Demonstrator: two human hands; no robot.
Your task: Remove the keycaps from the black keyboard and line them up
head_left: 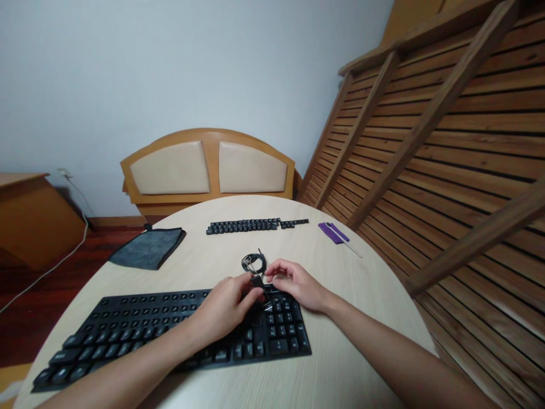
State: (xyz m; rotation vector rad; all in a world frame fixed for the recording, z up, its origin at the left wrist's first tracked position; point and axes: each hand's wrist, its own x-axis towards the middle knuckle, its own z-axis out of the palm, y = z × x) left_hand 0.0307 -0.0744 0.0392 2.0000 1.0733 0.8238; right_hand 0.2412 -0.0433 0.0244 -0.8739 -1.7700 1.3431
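Note:
A black full-size keyboard lies across the near side of the table. Its upper rows on the left show bare switches, while the lower rows and number pad carry keycaps. Over its right part, my left hand pinches a small black tool with thin metal wires, which looks like a keycap puller. Close beside it, my right hand rests at the keyboard's top right edge, fingers loosely curled, thumb apart, nothing visible in them. A coiled black cable sits just behind both hands.
Loose black keycaps stand in rows toward the far side of the round table. On the left lies a folded grey cloth. At the right, a purple cloth has a thin white-handled brush on it.

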